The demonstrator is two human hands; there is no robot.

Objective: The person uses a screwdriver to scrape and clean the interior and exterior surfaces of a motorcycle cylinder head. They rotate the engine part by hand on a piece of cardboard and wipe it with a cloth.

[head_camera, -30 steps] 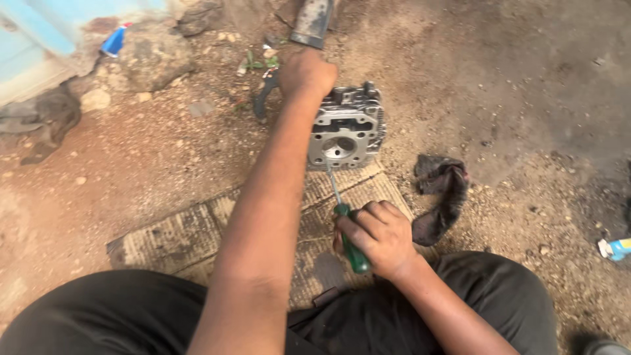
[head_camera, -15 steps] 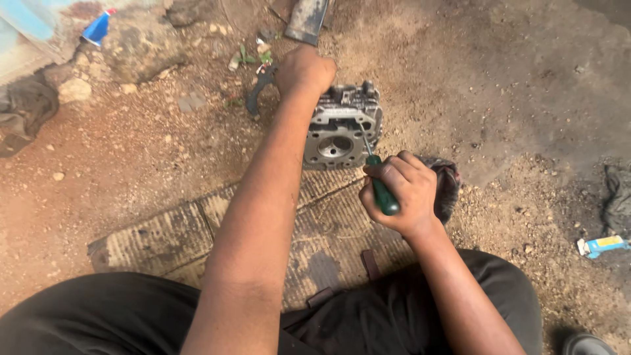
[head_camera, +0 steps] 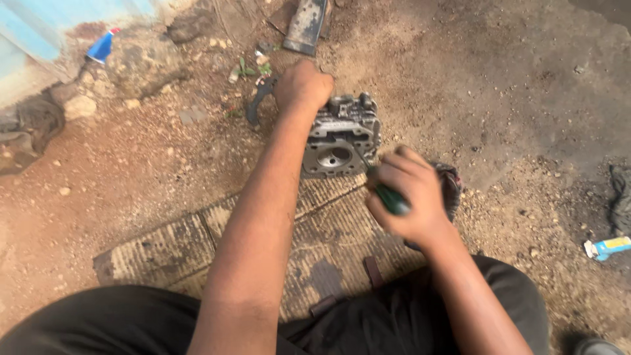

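A grey metal engine cylinder head stands on edge on the dirt ground, its round port facing me. My left hand grips its top left corner, arm stretched forward. My right hand is closed around a green-handled screwdriver, whose thin shaft points up-left to the head's right side. The right hand is slightly blurred. A dark rag lies just behind my right hand, mostly hidden by it.
A worn ribbed mat lies under my arms. My dark trousers fill the bottom. Dark pliers lie left of the head, a flat metal piece beyond it. Rocks, a blue tube and a small tube lie around.
My right hand carried the screwdriver from the port at the front of the head round to its right side. My left hand has kept its grip on the head.
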